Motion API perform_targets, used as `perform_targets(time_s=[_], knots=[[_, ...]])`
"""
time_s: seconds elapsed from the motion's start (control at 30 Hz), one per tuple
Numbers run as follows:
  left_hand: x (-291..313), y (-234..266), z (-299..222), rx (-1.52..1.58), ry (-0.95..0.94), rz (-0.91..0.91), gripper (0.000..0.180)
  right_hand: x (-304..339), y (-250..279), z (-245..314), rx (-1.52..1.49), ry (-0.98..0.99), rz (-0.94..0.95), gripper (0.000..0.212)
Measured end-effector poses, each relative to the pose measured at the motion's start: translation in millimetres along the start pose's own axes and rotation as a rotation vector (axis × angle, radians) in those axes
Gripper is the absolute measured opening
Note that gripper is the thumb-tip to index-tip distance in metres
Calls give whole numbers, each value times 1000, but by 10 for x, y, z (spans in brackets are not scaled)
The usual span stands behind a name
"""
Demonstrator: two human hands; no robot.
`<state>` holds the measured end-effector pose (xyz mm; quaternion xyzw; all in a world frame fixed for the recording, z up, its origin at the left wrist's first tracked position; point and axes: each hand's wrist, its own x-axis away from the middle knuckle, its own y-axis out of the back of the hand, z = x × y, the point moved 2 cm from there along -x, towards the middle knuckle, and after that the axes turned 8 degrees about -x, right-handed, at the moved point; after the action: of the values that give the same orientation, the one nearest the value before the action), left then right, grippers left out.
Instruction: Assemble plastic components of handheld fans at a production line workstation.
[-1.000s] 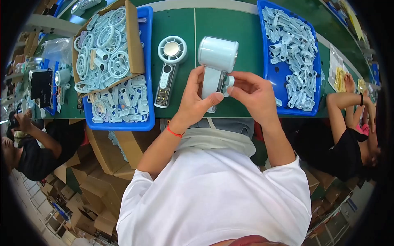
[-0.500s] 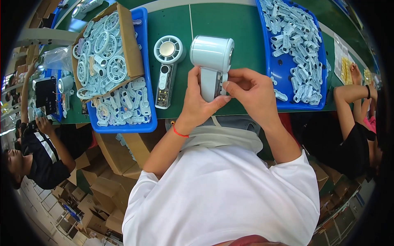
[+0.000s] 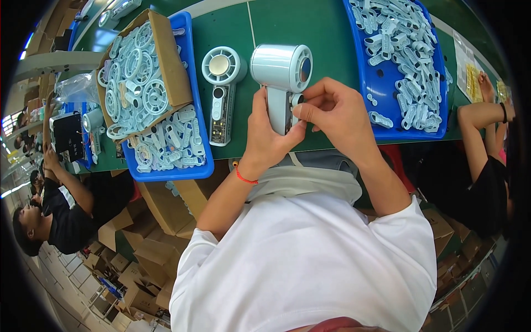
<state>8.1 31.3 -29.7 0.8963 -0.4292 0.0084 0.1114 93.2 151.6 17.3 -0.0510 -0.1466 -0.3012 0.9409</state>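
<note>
Upright over the table edge is a pale blue handheld fan (image 3: 279,69), its handle showing an open side with dark inner parts. My left hand (image 3: 265,135) wraps round that handle from the left. At the handle's right side, my right hand (image 3: 340,113) pinches a small pale blue panel piece (image 3: 297,99) between thumb and fingers; the fingers partly hide it, and I cannot tell whether it is seated. Left of this, a second handheld fan (image 3: 220,66) lies on the table, a light button panel on its handle and circuit parts showing below.
On the left, a cardboard box (image 3: 178,61) of ring-shaped grilles rests on a blue tray (image 3: 206,166) with small panels. A blue tray (image 3: 381,91) of similar panels is at right. The green table (image 3: 310,25) lies beneath. Co-workers sit at both sides.
The fan in my left hand has turned, so its round end faces more toward the right. My right fingers have moved slightly up along the handle, and the pale panel piece shows more.
</note>
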Motion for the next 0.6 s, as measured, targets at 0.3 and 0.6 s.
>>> perform_targets(time_s=[0.3,0.6], knots=[[13,-37,15,42,34,-21,72,46,-48,23,95,85,-17,19],[13,-17,-60,-111,-87,-41,79,80,-75,-92,44,122,-63,17]])
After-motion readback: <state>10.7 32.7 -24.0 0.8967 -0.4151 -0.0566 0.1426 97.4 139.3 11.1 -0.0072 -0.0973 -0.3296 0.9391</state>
